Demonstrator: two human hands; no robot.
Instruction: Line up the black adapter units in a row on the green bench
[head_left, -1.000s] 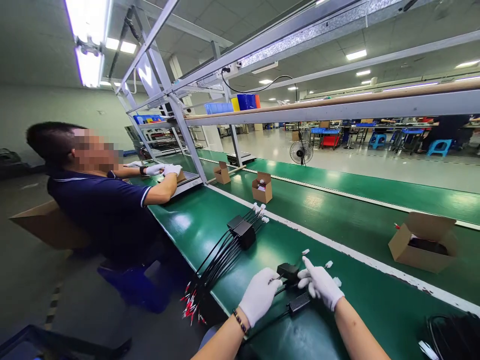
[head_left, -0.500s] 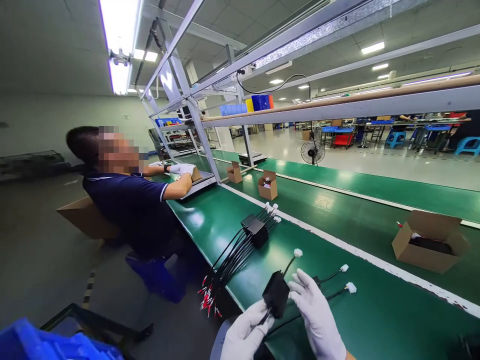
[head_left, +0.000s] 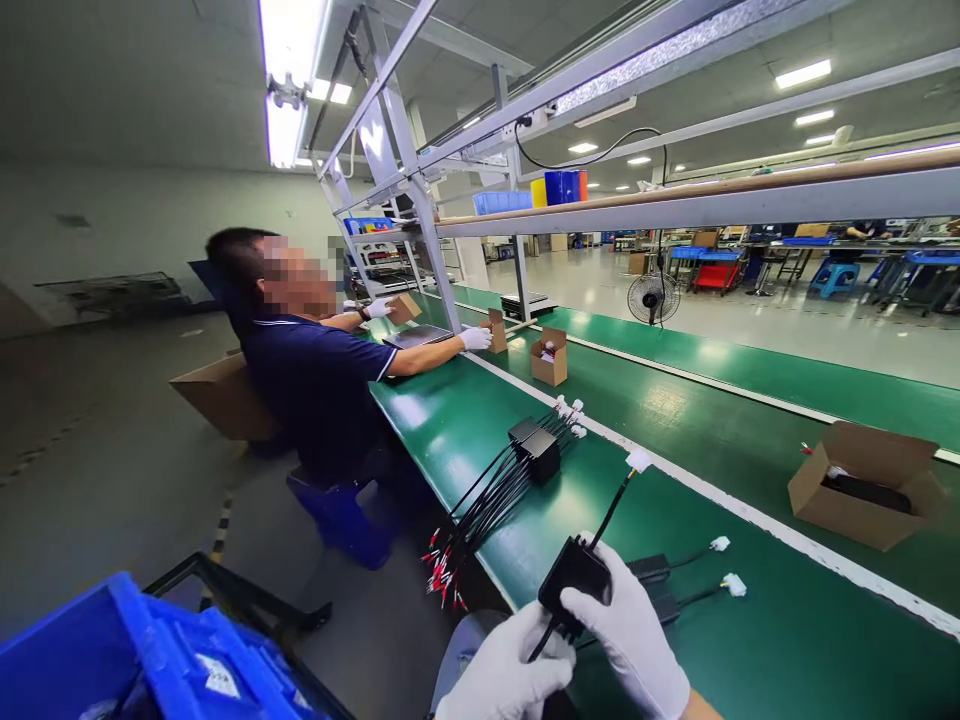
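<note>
We hold a black power adapter (head_left: 574, 582) just above the near edge of the green conveyor belt (head_left: 675, 430). Our white-gloved right hand (head_left: 628, 640) curls over its right side, fingers closed on the casing. Our left hand (head_left: 506, 672) is fisted round the lower lead (head_left: 541, 643) leaving the adapter's bottom. The upper lead (head_left: 611, 505) rises to a white plug (head_left: 638, 460).

Just behind our right hand, and partly hidden by it, two more adapters (head_left: 654, 572) lie on the belt. Further along lies a bundle of adapters (head_left: 534, 452), its red-tipped wires (head_left: 444, 580) hanging over the belt's edge. Beyond it a co-worker (head_left: 319, 375) leans across the belt, one gloved hand against a small carton (head_left: 496, 330).

An open cardboard box (head_left: 862, 490) to the right holds something black. A smaller open box (head_left: 550, 358) holds white and red items, too small to tell. In the blue crate (head_left: 150, 660) at lower left we cannot make out the contents.
</note>
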